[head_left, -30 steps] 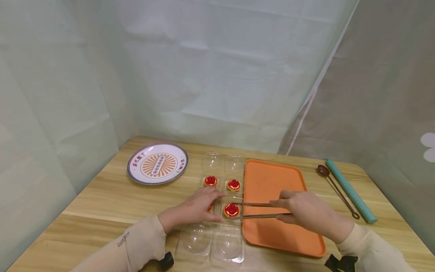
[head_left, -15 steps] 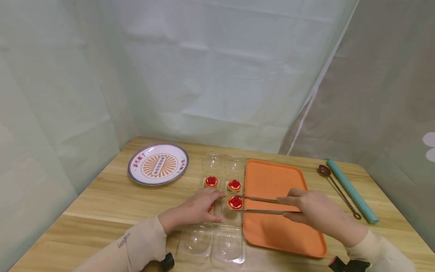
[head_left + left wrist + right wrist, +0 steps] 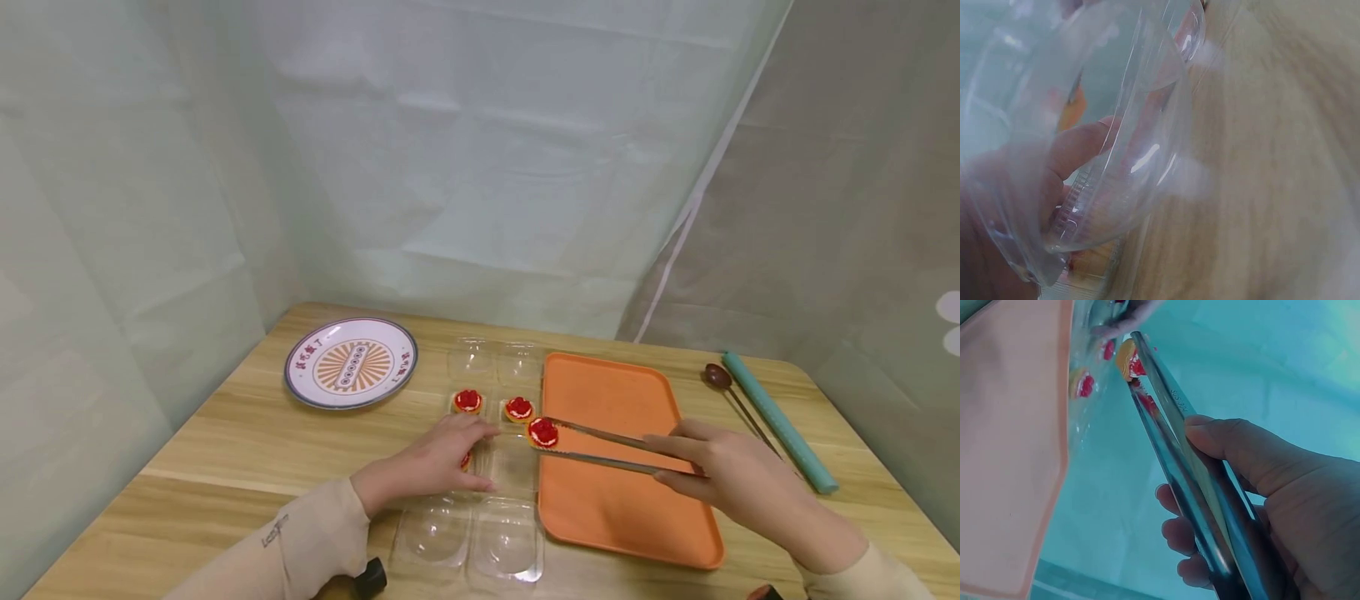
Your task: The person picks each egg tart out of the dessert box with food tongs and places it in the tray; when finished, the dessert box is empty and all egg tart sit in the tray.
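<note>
My right hand [image 3: 738, 475] holds metal tongs [image 3: 1175, 419] between thumb and fingers. Pinched in their tips, a red-topped tart [image 3: 543, 432] hangs over the left edge of the orange tray [image 3: 615, 500]. My left hand [image 3: 431, 457] rests on the clear plastic container [image 3: 506, 537], thumb and fingers spread; a tart [image 3: 466, 460] beneath it is partly hidden. Two more tarts, a left one [image 3: 467, 401] and a right one [image 3: 519, 408], sit in compartments farther back. In the left wrist view, the left thumb [image 3: 1082, 147] shows through a clear domed lid [image 3: 1141, 156].
A white patterned plate [image 3: 351, 363] lies at the back left of the wooden table [image 3: 225, 467]. On the right are a dark brown spoon [image 3: 717, 376] and a teal rolling pin [image 3: 780, 421]. Fabric walls [image 3: 480, 167] stand behind the table.
The tongs have lifted the tart out of the front right compartment and carried it right and back to the tray's edge. My left hand has stayed in place.
</note>
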A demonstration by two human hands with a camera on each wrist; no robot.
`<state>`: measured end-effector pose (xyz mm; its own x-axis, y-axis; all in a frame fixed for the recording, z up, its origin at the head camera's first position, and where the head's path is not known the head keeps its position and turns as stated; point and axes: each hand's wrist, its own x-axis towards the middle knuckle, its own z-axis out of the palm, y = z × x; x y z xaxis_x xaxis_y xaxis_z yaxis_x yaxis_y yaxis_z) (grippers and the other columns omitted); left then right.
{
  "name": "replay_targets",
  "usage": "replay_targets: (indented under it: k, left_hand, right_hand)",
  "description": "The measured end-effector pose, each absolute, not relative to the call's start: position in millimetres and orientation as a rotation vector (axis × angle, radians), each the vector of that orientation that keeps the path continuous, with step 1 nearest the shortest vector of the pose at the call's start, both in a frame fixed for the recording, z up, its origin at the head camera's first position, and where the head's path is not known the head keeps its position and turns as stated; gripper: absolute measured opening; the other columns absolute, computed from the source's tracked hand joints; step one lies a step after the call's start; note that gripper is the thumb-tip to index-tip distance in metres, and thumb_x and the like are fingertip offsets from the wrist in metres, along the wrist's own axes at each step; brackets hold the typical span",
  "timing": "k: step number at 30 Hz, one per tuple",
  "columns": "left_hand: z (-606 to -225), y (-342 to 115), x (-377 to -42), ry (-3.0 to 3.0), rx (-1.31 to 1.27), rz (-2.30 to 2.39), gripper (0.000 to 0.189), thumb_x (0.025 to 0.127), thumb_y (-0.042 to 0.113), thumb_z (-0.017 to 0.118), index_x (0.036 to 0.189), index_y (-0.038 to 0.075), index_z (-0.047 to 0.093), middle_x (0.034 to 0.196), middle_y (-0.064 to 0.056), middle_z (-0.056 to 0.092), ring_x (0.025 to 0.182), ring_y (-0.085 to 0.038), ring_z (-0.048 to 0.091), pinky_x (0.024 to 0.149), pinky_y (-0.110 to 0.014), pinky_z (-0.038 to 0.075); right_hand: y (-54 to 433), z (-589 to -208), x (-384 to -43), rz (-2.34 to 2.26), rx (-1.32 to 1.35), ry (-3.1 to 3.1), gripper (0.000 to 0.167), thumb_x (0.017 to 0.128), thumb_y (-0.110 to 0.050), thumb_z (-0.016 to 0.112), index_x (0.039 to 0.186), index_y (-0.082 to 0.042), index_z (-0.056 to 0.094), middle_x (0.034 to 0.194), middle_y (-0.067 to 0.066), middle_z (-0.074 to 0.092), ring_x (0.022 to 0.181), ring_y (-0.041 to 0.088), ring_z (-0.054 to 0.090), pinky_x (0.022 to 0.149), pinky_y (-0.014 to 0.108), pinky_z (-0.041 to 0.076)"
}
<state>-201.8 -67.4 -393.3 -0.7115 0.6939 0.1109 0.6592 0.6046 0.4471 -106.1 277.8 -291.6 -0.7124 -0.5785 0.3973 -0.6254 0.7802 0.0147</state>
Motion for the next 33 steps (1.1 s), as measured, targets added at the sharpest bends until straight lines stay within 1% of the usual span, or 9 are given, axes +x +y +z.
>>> replay_targets:
  k: [5,9,13,18,23,28,33]
  left_hand:
    - [-394,-67,-202,2.745,1.157,0.721,0.073,0.077,0.047,0.076,0.135,0.010,0.052,0.132,-0.006,0.056,0.127,-0.024,0.047,0.112,-0.045,0.036]
    - [-395,-67,-201,2.744,1.144,0.723,0.073,0.077,0.047,0.076,0.135,0.011,0.052,0.133,-0.006,0.055,0.128,-0.025,0.047,0.112,-0.045,0.037]
    - [-395,-67,-201,2.742,1.134,0.725,0.074,0.076,0.048,0.076,0.136,0.011,0.051,0.134,-0.006,0.055,0.128,-0.026,0.047,0.112,-0.046,0.037]
    - [-394,-67,-201,2.738,1.139,0.727,0.074,0.076,0.048,0.076,0.136,0.010,0.051,0.133,-0.007,0.055,0.128,-0.027,0.047,0.112,-0.047,0.037]
    - [-394,-68,-201,2.733,1.146,0.732,0.074,0.077,0.047,0.076,0.136,0.010,0.051,0.134,-0.008,0.054,0.129,-0.027,0.046,0.112,-0.047,0.036]
    - [-394,-67,-201,2.734,1.148,0.732,0.074,0.076,0.047,0.076,0.136,0.010,0.051,0.134,-0.007,0.055,0.128,-0.027,0.046,0.112,-0.047,0.036]
    - [-393,-67,-201,2.734,1.140,0.731,0.074,0.076,0.047,0.076,0.136,0.011,0.051,0.133,-0.007,0.055,0.128,-0.027,0.047,0.112,-0.047,0.036]
  right_hand:
    - [291,-296,-99,0.172,0.882,-2.548,0.042,0.066,-0.018,0.083,0.107,-0.019,0.073,0.083,-0.016,0.059,0.060,-0.014,0.035,0.047,0.007,0.028]
    - [302,-299,-93,0.162,0.832,-2.564,0.043,0.064,-0.017,0.084,0.106,-0.020,0.073,0.084,-0.013,0.061,0.061,-0.015,0.038,0.046,0.009,0.029]
    - [310,-303,-87,0.172,0.777,-2.597,0.044,0.064,-0.016,0.084,0.106,-0.021,0.073,0.084,-0.014,0.059,0.059,-0.015,0.036,0.045,0.009,0.028]
    - [318,-307,-81,0.187,0.704,-2.665,0.042,0.066,-0.015,0.084,0.106,-0.021,0.073,0.083,-0.021,0.055,0.059,-0.015,0.031,0.045,0.010,0.027]
    - [327,-313,-78,0.155,0.677,-2.718,0.041,0.068,-0.018,0.083,0.107,-0.020,0.073,0.083,-0.021,0.056,0.060,-0.015,0.034,0.046,0.013,0.032]
    - [335,-320,-75,0.102,0.666,-2.792,0.038,0.072,-0.025,0.081,0.109,-0.019,0.072,0.084,-0.020,0.058,0.062,-0.015,0.039,0.047,0.015,0.037]
    - [338,-325,-73,0.088,0.626,-2.848,0.037,0.074,-0.029,0.080,0.109,-0.020,0.073,0.085,-0.019,0.058,0.064,-0.015,0.041,0.048,0.016,0.038]
